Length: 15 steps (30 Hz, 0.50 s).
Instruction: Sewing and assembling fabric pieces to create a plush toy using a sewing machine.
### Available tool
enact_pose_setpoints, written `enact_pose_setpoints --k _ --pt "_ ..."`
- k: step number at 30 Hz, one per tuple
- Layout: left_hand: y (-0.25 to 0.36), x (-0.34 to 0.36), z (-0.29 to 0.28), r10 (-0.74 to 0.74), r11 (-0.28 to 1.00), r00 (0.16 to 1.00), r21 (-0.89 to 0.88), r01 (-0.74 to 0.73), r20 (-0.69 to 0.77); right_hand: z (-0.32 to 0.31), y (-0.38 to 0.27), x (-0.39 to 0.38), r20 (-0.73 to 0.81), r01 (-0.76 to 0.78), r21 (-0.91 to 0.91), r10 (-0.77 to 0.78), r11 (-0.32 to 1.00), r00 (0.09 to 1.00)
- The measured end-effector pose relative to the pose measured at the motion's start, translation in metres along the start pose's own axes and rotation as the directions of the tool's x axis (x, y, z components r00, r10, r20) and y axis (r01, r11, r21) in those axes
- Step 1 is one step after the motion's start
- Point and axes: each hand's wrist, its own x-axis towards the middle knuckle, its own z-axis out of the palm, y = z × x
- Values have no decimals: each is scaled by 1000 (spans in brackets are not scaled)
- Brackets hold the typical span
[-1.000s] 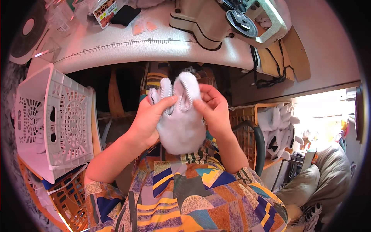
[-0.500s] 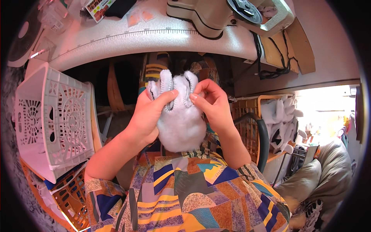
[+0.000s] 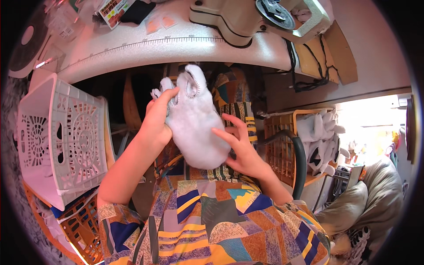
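A white fluffy plush piece (image 3: 196, 128) with stitched seams and several narrow lobes at its far end is held above my lap, tilted with its rounded end toward me. My left hand (image 3: 157, 119) is closed on its left side, the thumb lying over the seams near the lobes. At the plush piece's right edge, my right hand (image 3: 240, 148) has its fingers spread, with the fingertips at the fluffy surface and no grip around it. Part of my left fingers is hidden behind the plush.
A sewing machine (image 3: 229, 20) stands on the pale table (image 3: 132, 55) ahead. To the left is a white plastic crate (image 3: 81, 137) above an orange crate (image 3: 84, 227). On the right, an orange basket (image 3: 280, 134) sits beside white plush pieces (image 3: 318, 141) and a dark curved bar (image 3: 300, 163).
My right hand has let go of the lobes and moved down to the plush piece's right side, fingers spreading. The plush has tilted and its lobed end shifted up and left.
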Motion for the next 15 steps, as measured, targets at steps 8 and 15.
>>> enact_pose_setpoints --k 8,15 --pt "-24 17 -3 579 565 815 710 -421 23 -2 25 21 -500 -78 -120 8 990 866" --pt "-55 -28 22 659 -180 437 692 -699 613 2 5 53 -568 -9 -34 -12 999 823"
